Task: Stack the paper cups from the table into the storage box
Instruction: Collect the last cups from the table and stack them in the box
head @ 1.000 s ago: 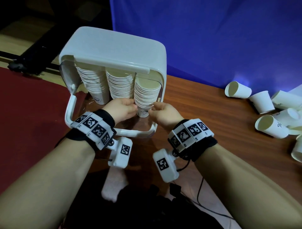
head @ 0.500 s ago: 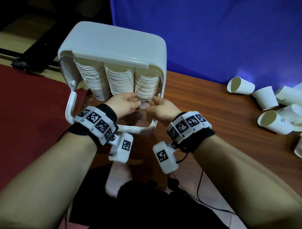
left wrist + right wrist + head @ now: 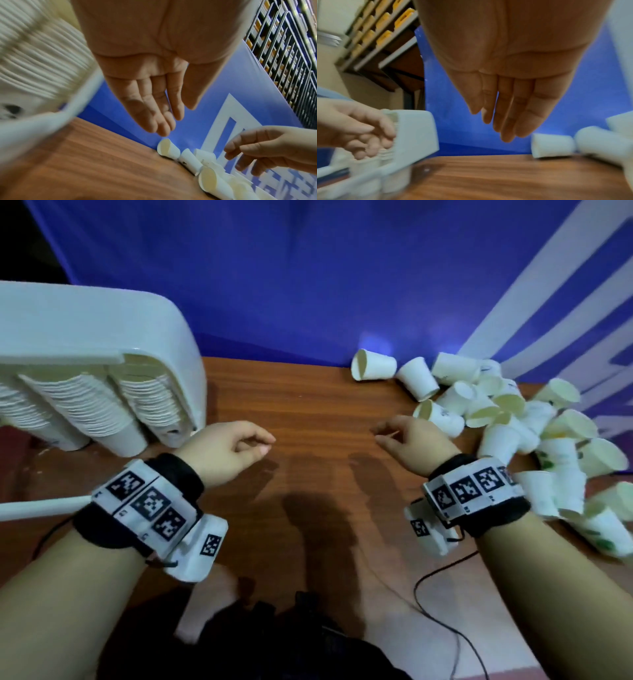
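The white storage box [image 3: 102,337] lies tipped at the left of the wooden table, with three stacks of paper cups [image 3: 102,412] inside. A heap of loose white paper cups [image 3: 513,419] lies at the right against the blue backdrop. My left hand [image 3: 236,446] hovers empty just right of the box's mouth, fingers relaxed [image 3: 163,115]. My right hand [image 3: 407,436] is also empty with loosely extended fingers [image 3: 505,121], close to the left edge of the cup heap. A single cup [image 3: 373,364] lies on its side at the heap's far left.
Bare wooden tabletop [image 3: 308,412] stretches between the two hands. The box's white handle [image 3: 41,508] sticks out at the left near my left wrist. A black cable [image 3: 442,611] runs along the table's near edge. A blue backdrop [image 3: 308,285] closes the far side.
Both hands have let go of the cup stack in the box and moved right, away from it. The view has swung right, so the loose cup heap is near my right hand.
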A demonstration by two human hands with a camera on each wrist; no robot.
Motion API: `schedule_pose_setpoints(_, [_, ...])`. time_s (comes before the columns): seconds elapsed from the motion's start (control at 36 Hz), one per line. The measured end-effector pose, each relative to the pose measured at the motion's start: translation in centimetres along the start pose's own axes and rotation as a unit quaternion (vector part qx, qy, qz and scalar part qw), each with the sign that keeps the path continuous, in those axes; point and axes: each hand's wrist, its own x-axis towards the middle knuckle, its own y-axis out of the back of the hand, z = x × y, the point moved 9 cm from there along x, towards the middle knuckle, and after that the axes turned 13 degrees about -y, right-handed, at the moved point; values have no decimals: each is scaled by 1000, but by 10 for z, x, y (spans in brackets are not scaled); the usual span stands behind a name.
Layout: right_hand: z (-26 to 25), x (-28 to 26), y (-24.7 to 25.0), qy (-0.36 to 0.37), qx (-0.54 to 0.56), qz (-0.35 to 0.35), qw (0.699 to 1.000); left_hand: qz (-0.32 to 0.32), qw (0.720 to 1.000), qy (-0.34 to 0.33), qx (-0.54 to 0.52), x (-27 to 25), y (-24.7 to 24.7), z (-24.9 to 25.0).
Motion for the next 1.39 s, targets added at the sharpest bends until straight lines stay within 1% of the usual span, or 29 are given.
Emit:
schedule_pose_setpoints(0.11, [101, 22, 52, -111, 3, 66, 992, -8, 1000, -18, 18, 53, -42, 36])
schedule_pose_setpoints(0.22, [194, 55, 86, -192, -3, 100, 976, -9, 1000, -15, -2, 111, -94, 66])
schedule_pose_setpoints(0.28, [226, 77, 93, -212, -14, 96, 973, -14, 1000, -5, -18, 139, -122, 76])
schedule_pose_setpoints(0.33, [250, 101, 93, -217, -37, 77, 972, -8, 999, 7, -38, 166, -149, 83])
schedule_pose_setpoints(0.44, [281, 147, 89, -205, -82, 40, 975, 24, 996, 36, -74, 221, -200, 90])
schedule_pose_setpoints(0.5, [280, 159, 82, -189, -118, 13, 975, 35, 994, 43, -93, 237, -215, 92])
schedule_pose_setpoints(0.58, [285, 174, 74, -173, -165, -23, 971, 22, 992, 66, -105, 262, -242, 89])
schedule_pose_setpoints(0.69, [287, 184, 72, -160, -194, -29, 967, 8, 991, 91, -95, 276, -259, 82])
schedule_pose_setpoints(0.78, [283, 184, 72, -146, -195, -43, 969, 16, 991, 82, -105, 278, -258, 80])
schedule_pose_setpoints(0.89, [273, 172, 83, -148, -136, -38, 979, 32, 990, 74, -114, 270, -244, 82])
schedule_pose_setpoints(0.94, [266, 159, 90, -148, -108, -36, 982, 40, 991, 62, -113, 263, -233, 88])
schedule_pose_setpoints(1.03, [248, 131, 102, -130, -75, -18, 988, 77, 987, 49, -132, 242, -209, 95])
schedule_pose_setpoints(1.08, [232, 112, 108, -104, -72, 2, 992, 97, 985, 32, -143, 223, -189, 101])
schedule_pose_setpoints(1.14, [211, 93, 112, -72, -78, 32, 994, 91, 987, 12, -132, 202, -169, 108])
schedule_pose_setpoints(1.25, [154, 55, 110, -5, -49, 96, 994, 112, 986, -20, -122, 152, -118, 112])
schedule_pose_setpoints(1.39, [63, 10, 88, 85, -10, 141, 986, 132, 989, -61, -37, 76, -44, 95])
